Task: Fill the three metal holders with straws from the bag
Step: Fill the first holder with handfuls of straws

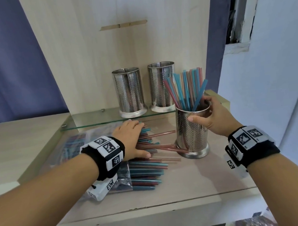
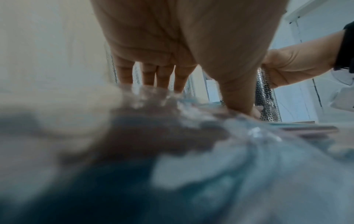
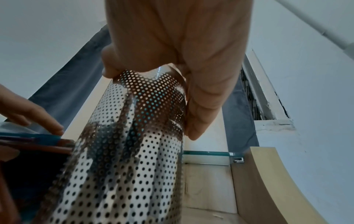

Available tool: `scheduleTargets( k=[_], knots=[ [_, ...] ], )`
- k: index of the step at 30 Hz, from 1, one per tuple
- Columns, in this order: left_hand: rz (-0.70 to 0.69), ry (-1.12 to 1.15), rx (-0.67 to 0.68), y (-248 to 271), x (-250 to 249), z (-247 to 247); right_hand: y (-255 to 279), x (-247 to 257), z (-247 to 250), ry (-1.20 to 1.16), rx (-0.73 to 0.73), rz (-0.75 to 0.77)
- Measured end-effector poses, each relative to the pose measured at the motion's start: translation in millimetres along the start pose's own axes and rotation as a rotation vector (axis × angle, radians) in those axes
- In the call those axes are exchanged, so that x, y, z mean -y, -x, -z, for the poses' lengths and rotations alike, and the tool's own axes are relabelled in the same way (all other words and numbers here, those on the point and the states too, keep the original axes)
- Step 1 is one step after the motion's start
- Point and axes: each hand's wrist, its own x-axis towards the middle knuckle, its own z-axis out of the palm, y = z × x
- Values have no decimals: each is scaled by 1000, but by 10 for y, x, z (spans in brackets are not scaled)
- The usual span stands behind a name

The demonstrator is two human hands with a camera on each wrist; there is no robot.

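At frame right, the right hand (image 1: 212,117) curls its grip round the holder (image 1: 193,132), steadying it; the left hand (image 1: 131,139) lies flat, fingers straight, gathering loose straws (image 1: 150,168) at centre.

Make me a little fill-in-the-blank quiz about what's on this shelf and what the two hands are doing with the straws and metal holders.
1. The right hand grips the rim of the holder with straws, which stands on the ____ surface, below the glass shelf.
2. The number of holders on the glass shelf is ____.
3. Those two, the left holder and the middle holder, are both ____ inside.
4. The left hand rests on the loose ____ spilling from the bag.

Missing words: wooden; two; empty; straws
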Motion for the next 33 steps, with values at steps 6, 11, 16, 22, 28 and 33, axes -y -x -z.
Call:
scheduleTargets(
  k=[6,11,16,22,28,33],
  knots=[
    [18,81,11,-35,86,-3,-81,-117,72,42,-43,-6],
    [14,18,-10,-25,76,-108,-89,-140,60,32,-17,9],
    [37,-40,-62,-27,50,-146,-30,-55,62,35,5,23],
    [72,27,-48,-76,95,-52,-4,0,71,49,-2,-21],
    [94,37,-100,-132,118,14,0,37,56,29,-14,-24],
    [103,45,-77,-148,97,23,-9,28,50,-5,-8,-14]
  ],
)
